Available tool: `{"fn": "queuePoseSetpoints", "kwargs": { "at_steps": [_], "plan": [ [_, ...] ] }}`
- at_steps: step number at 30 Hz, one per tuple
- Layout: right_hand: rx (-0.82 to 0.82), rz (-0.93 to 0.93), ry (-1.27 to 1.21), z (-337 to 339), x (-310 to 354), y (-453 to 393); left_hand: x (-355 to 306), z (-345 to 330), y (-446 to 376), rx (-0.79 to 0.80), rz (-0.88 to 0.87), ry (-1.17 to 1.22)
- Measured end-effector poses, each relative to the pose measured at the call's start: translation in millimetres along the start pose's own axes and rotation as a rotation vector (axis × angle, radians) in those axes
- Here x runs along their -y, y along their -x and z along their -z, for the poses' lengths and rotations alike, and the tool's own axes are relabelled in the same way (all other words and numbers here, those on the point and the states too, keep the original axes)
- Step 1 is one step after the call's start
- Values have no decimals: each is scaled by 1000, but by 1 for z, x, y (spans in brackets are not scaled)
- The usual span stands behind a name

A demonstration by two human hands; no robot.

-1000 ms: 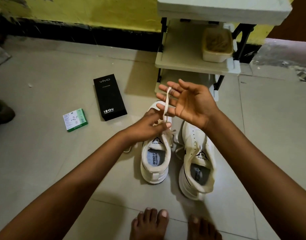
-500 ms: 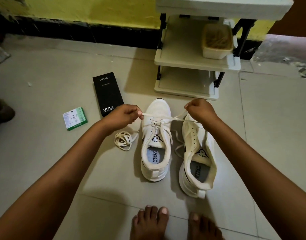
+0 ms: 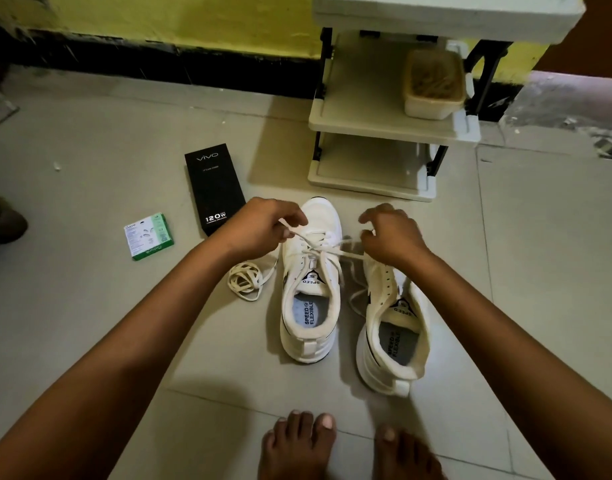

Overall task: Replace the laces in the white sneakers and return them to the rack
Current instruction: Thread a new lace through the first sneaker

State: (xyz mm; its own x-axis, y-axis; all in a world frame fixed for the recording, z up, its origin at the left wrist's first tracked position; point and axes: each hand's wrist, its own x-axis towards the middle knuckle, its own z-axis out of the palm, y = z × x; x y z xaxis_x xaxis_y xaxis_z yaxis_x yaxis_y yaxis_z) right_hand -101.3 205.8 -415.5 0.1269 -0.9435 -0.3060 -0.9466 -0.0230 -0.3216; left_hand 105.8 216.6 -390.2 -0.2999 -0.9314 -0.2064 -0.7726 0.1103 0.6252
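Two white sneakers stand side by side on the tiled floor, toes pointing at the rack. The left sneaker [image 3: 311, 292] has a white lace [image 3: 318, 249] crossed over its upper eyelets. My left hand [image 3: 263, 226] pinches one end of that lace above the toe. My right hand [image 3: 391, 237] grips the other end, which runs across toward the right sneaker [image 3: 394, 327]. A thin lace strand lies between the two shoes. A loose coiled lace [image 3: 244, 280] lies on the floor left of the left sneaker.
A cream shoe rack [image 3: 377, 126] stands just beyond the shoes, with a tub [image 3: 434, 84] on its middle shelf. A black phone box [image 3: 214, 188] and a small green box [image 3: 148, 235] lie to the left. My bare feet [image 3: 346, 448] are at the bottom edge.
A second ago my right hand held the lace up, looped over open fingers. Both hands have since dropped to the left sneaker and drawn the lace ends out sideways, crossed.
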Motion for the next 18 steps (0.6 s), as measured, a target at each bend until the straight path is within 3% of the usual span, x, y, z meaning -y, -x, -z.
{"fn": "queuePoseSetpoints", "kwargs": {
  "at_steps": [3, 5, 8, 13, 16, 18],
  "plan": [
    [197, 88, -620, 2, 19, 7, -10, -5, 0, -117, -56, 52],
    [298, 100, -793, 1, 29, 11, -14, -7, 0, -201, -47, 131],
    [232, 128, -837, -1, 33, 14, -15, -9, 1, -238, -26, 243],
    [131, 54, -899, -8, 25, 12, -10, -19, 2, -155, 84, 460],
    [3, 0, -911, -16, 20, 11, 0, -28, 7, -147, 233, 396],
    [-45, -9, -920, -23, 19, 12, 3, -37, 14, -30, 327, 309]
  ]
}}
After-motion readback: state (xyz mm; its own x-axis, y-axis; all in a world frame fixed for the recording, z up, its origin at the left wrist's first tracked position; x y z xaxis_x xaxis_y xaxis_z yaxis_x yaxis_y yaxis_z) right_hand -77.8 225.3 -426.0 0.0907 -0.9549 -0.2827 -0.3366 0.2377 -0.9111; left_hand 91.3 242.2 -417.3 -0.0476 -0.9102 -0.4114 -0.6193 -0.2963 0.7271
